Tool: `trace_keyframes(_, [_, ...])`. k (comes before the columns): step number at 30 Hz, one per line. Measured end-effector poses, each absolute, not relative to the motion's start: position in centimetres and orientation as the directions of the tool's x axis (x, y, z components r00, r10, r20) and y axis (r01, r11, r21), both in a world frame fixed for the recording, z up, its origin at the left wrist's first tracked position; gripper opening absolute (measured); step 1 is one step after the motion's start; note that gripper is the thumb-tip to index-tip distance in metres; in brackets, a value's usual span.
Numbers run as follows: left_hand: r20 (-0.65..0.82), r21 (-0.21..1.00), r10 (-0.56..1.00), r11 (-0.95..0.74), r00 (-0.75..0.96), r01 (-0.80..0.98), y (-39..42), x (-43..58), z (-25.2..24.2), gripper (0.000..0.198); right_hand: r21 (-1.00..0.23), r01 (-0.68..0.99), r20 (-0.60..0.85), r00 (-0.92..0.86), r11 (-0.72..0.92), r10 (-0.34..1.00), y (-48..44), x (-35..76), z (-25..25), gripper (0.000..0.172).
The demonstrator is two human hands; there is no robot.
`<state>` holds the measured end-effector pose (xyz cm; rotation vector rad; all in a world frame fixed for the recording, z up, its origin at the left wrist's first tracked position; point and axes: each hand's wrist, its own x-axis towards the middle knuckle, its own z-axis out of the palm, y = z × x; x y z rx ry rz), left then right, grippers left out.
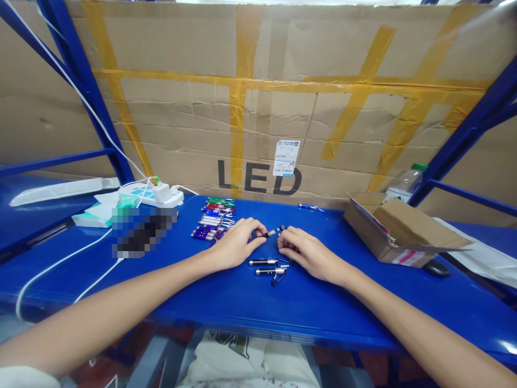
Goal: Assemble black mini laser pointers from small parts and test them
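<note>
Between the thumb and fingers of my left hand (238,242) is a small black keychain flashlight (270,233), its silver end pointing right. My right hand (309,252) is closed in a pinch just right of it; whatever its fingertips hold is hidden. Small dark and silver bits (281,228) show between the hands, too small to name. Below them, two black keychain flashlights with clips lie side by side, an upper flashlight (262,262) and a lower flashlight (270,272). A row of several coloured keychain flashlights (210,221) lies left of my left hand.
A single blue keychain flashlight (309,207) lies at the back of the blue table (226,302). An open cardboard box (379,237) stands at right, a dark object (438,268) beside it and a bottle (406,183) behind. At left are a power strip (167,196), white cables and a tissue pack (95,213).
</note>
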<state>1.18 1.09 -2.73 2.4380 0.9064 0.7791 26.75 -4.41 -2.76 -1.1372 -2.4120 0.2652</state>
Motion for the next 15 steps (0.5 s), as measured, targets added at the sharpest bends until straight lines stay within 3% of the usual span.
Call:
trace_keyframes(7, [0.251,0.703,0.746,-0.578,0.617,0.413,0.82,1.47,-2.38,0.016,-0.495,0.7,0.346,-0.384,0.514,0.856,-4.26,26.6,-2.61,0.009])
trace_keyframes(15, [0.211,0.775,0.713,-0.539,0.669,0.33,0.9,1.59,-2.9,0.02,-0.569,0.617,0.416,-0.355,0.544,0.837,-4.21,26.4,-2.35,0.007])
